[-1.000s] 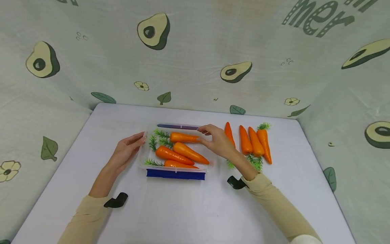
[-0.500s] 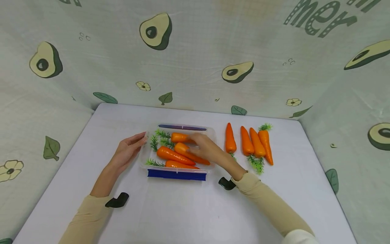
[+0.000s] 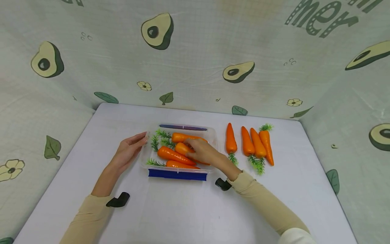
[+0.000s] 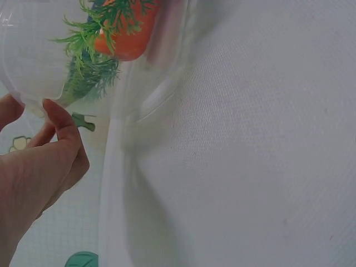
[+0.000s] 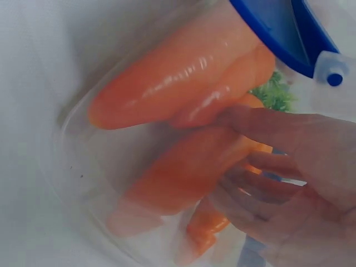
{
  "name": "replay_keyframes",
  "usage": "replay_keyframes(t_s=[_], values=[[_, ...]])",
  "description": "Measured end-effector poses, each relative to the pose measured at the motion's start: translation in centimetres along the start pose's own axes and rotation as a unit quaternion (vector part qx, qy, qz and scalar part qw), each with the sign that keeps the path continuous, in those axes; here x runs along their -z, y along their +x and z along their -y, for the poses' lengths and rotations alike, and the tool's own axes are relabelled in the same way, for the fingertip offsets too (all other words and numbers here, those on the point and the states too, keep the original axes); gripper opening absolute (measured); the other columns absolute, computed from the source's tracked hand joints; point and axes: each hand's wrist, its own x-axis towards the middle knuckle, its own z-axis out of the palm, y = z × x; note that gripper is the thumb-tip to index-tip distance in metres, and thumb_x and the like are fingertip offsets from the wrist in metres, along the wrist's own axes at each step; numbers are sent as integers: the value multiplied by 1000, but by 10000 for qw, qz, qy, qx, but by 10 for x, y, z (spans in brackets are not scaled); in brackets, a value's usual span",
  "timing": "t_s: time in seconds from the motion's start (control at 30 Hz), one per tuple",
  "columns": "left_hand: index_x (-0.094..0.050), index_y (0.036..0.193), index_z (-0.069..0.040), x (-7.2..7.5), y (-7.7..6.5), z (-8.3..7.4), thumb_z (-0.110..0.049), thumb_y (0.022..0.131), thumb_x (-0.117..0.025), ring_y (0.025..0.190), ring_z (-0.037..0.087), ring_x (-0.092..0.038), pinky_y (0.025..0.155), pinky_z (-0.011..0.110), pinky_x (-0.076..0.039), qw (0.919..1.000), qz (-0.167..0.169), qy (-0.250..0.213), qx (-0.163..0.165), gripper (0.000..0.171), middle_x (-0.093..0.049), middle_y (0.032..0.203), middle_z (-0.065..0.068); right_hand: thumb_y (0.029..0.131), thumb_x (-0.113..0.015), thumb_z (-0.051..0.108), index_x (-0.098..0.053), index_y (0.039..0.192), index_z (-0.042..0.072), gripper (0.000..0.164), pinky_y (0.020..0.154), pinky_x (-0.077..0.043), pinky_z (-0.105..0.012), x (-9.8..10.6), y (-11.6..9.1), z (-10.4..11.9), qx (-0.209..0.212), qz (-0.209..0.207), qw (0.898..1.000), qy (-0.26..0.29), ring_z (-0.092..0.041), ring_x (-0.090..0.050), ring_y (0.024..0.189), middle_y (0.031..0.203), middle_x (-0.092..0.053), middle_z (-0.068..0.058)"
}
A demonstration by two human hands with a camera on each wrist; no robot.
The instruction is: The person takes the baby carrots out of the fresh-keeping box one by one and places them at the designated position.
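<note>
A clear plastic food container (image 3: 214, 140) with blue side latches holds several orange toy carrots with green tops. At its left end, my left hand (image 3: 128, 149) pinches the rim between thumb and fingers, as the left wrist view also shows. My right hand (image 3: 204, 152) reaches into the container and grips a carrot (image 3: 181, 148) around its middle. In the right wrist view the thumb and fingers lie on either side of this carrot (image 5: 175, 169). Another carrot (image 3: 179, 137) lies behind it, and a redder carrot (image 3: 172, 155) in front. My right hand covers part of the gripped carrot.
Right of the container, a single carrot (image 3: 230, 139) lies on the white table (image 3: 182, 210). Farther right lie several more carrots (image 3: 258, 144) side by side. A blue latch (image 3: 177, 174) hangs folded out along the container's front. Printed cloth (image 3: 195, 51) rises behind the table.
My right hand has let go of the rear carrot's tip, moved left and toward the front, and taken hold of the middle carrot. The left hand stays on the rim.
</note>
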Motion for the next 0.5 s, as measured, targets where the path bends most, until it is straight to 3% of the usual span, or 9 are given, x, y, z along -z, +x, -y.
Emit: replay_keyframes(t_s=[0.17, 0.5], values=[[-38, 158, -2, 0, 0, -1, -34, 102, -67, 127, 4, -49, 118, 26, -32, 10000, -7, -18, 19, 70, -36, 164, 8, 98, -73, 13, -59, 138, -2, 45, 101, -54, -37, 1, -1, -1, 160, -20, 9999, 15, -24, -63, 110, 127, -68, -13], [-38, 158, -3, 0, 0, -2, -34, 101, -68, 127, 3, -49, 120, 29, -29, 9999, 12, -74, 66, 71, -37, 164, 7, 95, -76, 11, -63, 135, -3, 45, 92, -58, -36, 12, -9, 4, 460, -307, 9983, 190, -22, -63, 100, 118, -70, -12]])
